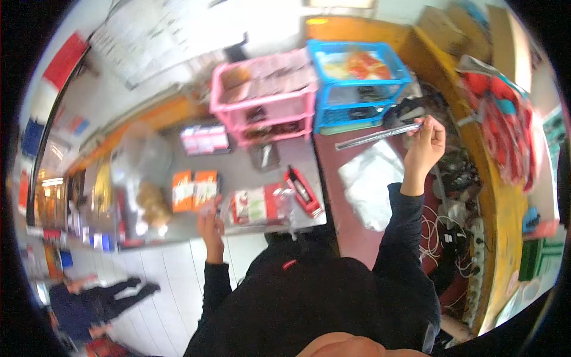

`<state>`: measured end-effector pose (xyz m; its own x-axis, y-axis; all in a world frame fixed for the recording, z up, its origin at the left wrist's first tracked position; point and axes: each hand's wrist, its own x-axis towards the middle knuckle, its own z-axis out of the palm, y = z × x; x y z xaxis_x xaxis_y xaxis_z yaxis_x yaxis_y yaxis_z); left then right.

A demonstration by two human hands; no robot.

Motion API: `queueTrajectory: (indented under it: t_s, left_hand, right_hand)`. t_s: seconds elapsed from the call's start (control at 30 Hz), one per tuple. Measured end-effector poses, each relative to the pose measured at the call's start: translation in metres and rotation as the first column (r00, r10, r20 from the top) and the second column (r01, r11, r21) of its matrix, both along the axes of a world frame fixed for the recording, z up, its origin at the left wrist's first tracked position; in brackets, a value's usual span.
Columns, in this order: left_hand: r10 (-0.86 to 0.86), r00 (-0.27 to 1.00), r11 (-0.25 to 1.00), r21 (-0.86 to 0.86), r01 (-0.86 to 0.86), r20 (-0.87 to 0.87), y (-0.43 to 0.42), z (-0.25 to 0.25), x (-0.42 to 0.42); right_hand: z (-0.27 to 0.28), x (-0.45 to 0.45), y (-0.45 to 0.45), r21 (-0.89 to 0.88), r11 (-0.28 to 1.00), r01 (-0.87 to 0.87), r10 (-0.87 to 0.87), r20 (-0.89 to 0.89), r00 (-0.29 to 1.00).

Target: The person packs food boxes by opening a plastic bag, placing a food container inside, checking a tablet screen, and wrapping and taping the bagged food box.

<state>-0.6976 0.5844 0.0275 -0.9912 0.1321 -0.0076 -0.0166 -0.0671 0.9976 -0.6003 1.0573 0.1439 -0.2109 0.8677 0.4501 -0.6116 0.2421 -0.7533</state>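
My right hand [426, 144] is raised over the dark red table section on the right, its fingers pinched round one end of a long, thin, silvery strip [376, 136]. The strip points left, above a white plastic bag [373, 187]. At the counter's front edge, my left hand [210, 231] is slightly blurred. Its fingers are curled together near a small pale, clear-looking thing that I cannot make out. Just beyond it lie orange-and-white boxes [195, 190]. A red-and-white packet [260, 205] in clear plastic lies right of that hand, beside a red-and-black tool-like object [304, 191].
Pink tiered baskets [262, 106] and a blue tiered rack [357, 90] stand at the back. Further left are a pink-and-white box [204, 139] and a clear bag [141, 156]. White cables [433, 235] hang at right by a yellow wooden edge. Another person [89, 306] is at lower left.
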Motion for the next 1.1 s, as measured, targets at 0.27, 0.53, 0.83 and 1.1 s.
queueTrajectory:
  t_s: [0.27, 0.53, 0.83, 1.1]
  left_hand:
    - [-0.149, 0.975, 0.987, 0.03, 0.156, -0.167, -0.021, 0.0, 0.026]
    - [-0.12, 0.98, 0.965, 0.214, 0.152, -0.156, -0.028, -0.009, 0.029]
    - [-0.204, 0.979, 0.952, 0.238, 0.193, 0.022, -0.055, -0.006, 0.034]
    - [-0.356, 0.883, 0.919, -0.288, 0.27, -0.306, -0.041, 0.029, 0.013]
  right_hand:
    - [-0.041, -0.069, -0.231, 0.526, 0.689, -0.5, 0.364, 0.345, 0.865]
    - [-0.092, -0.085, -0.321, 0.057, -0.373, -0.926, -0.131, 0.985, 0.113]
    - [-0.034, -0.062, -0.215, 0.056, -0.203, -0.978, -0.593, 0.787, 0.169]
    - [-0.056, -0.046, -0.196, 0.285, -0.179, -0.942, -0.058, 0.952, 0.299]
